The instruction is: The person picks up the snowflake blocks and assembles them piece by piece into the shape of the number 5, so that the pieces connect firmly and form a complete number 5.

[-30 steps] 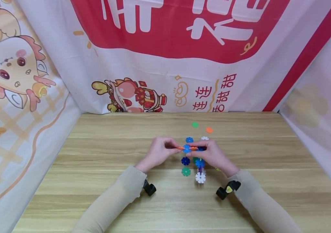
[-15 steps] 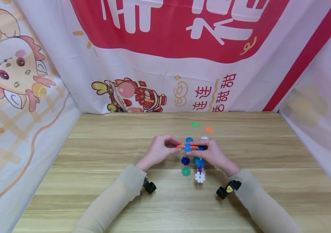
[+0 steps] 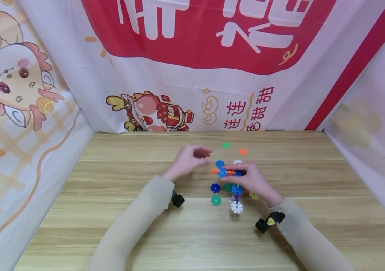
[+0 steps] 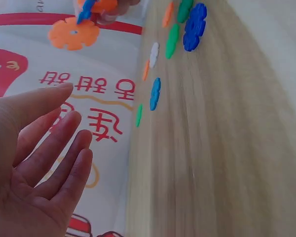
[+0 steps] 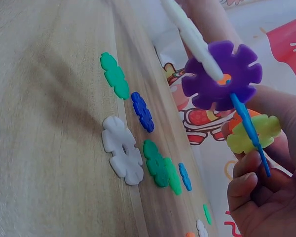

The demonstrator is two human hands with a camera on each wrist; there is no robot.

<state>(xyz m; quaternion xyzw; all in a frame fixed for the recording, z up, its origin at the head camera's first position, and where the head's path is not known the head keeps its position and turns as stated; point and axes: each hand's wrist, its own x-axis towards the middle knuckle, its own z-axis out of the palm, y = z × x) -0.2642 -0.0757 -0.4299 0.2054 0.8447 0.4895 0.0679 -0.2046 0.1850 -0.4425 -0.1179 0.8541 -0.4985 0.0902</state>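
Observation:
My right hand grips a built-up chain of interlocking snowflake discs above the table. At the chain's left end is an orange disc beside a blue disc. A white disc juts from its near end. The right wrist view shows a purple disc slotted with a white disc and a blue disc, plus a yellow-green disc by the fingers. My left hand is apart from the chain, fingers extended and holding nothing; the palm shows in the left wrist view.
Loose discs lie on the wooden table: a light green disc and an orange one at the back, a dark blue disc and a green disc nearer, a yellow disc at right. Printed cloth walls three sides.
The left hand has let go of the orange disc and drawn back up and left, its fingers spreading. The right hand keeps the chain, shifted slightly right.

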